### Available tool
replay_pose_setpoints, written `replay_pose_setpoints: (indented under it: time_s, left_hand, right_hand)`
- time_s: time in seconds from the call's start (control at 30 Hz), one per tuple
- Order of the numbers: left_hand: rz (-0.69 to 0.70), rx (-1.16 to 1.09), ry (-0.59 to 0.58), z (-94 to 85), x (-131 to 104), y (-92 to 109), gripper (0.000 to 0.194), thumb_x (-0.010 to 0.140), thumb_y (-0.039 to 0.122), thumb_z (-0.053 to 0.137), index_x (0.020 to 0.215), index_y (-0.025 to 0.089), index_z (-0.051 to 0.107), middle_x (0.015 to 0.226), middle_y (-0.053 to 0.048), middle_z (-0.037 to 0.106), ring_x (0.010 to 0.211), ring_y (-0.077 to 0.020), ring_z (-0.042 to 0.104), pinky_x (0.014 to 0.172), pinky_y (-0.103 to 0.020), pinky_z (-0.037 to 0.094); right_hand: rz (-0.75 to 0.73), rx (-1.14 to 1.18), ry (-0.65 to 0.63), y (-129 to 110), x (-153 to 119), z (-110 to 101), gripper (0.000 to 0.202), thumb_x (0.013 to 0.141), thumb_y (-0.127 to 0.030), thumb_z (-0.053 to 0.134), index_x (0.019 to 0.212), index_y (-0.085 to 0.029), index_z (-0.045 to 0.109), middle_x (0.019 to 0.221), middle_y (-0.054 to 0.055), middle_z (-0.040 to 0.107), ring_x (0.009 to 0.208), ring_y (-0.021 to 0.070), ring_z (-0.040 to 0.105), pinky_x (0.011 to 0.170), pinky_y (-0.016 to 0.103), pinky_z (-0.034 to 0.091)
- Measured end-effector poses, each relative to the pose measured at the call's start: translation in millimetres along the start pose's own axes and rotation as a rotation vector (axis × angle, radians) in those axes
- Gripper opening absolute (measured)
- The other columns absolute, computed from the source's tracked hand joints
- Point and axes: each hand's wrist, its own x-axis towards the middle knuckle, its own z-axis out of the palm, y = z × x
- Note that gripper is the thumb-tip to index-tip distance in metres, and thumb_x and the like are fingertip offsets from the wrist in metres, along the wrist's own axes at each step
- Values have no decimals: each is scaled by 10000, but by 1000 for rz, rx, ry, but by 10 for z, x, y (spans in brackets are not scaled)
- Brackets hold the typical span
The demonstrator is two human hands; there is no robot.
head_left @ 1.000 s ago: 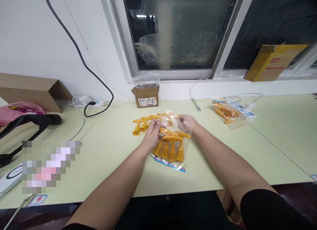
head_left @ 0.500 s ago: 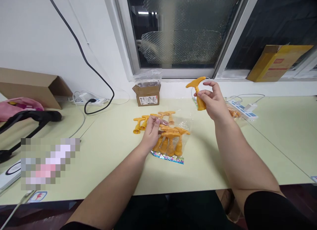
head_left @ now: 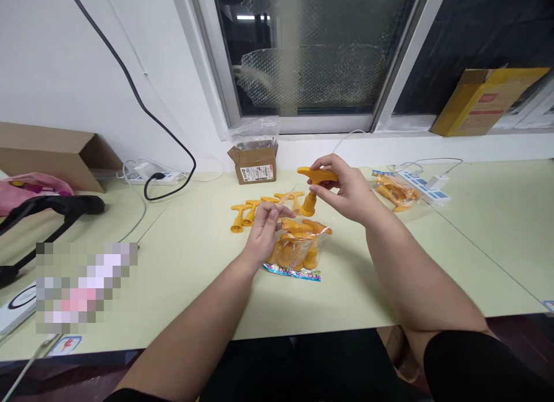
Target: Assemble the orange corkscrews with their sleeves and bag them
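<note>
My right hand [head_left: 341,188] grips an orange T-shaped plastic piece [head_left: 309,204] by its crossbar, its flared end pointing down above the bag. Below it lies a clear plastic bag [head_left: 298,272] with a colourful printed edge, holding several similar orange pieces. My left hand [head_left: 264,231] pinches the bag's upper left edge. Behind my left hand, several more T-shaped pieces [head_left: 237,220] stand in a row on the table, flared ends toward me; some are partly hidden by my fingers.
A small cardboard box [head_left: 256,165] stands by the wall. Another bag of orange pieces [head_left: 396,191] lies at the right beside a power strip [head_left: 426,188]. At the left are a black strap-like frame [head_left: 73,204], a pink bag [head_left: 37,189] and a larger cardboard box [head_left: 52,151].
My right hand has moved left and down with the orange piece, bringing it over the bag and holding it by the crossbar. My left hand stays at the bag's edge.
</note>
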Motion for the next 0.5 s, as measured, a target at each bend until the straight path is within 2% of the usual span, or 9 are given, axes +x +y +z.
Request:
replay_pose_setpoints:
  time_s: [0.2,0.27,0.37,0.5]
  left_hand:
    - [42,-7,-4,-24,-3,-40,273,1031,521,498,1007,252,458,1110,-51,694,1068,-220,667,725,-323,530]
    - [68,-7,-1,-35,2,-56,267,1033,514,499,1003,251,463,1093,-46,696,1049,-218,674,721,-321,522]
    - [95,12,13,-43,11,-63,265,1036,508,494,996,247,463,1070,-48,695,1027,-215,686,705,-312,517]
    - [63,-6,35,-35,21,-37,282,1025,520,510,986,248,444,1047,-42,684,991,-208,697,711,-317,559]
  right_hand:
    - [-19,-33,182,2,21,-82,307,895,-401,640,1151,-270,533,1023,39,710,876,213,713,707,338,585]
    - [-30,-54,156,-28,10,-129,300,876,-380,655,1130,-268,543,1023,39,710,895,218,709,699,329,580]
    - [-21,-73,37,-65,-6,-193,286,837,-349,687,1079,-256,568,1000,41,704,910,227,705,682,312,565]
    - [32,52,-17,-38,0,-227,300,823,-331,703,1071,-242,560,911,21,682,848,211,703,696,323,567]
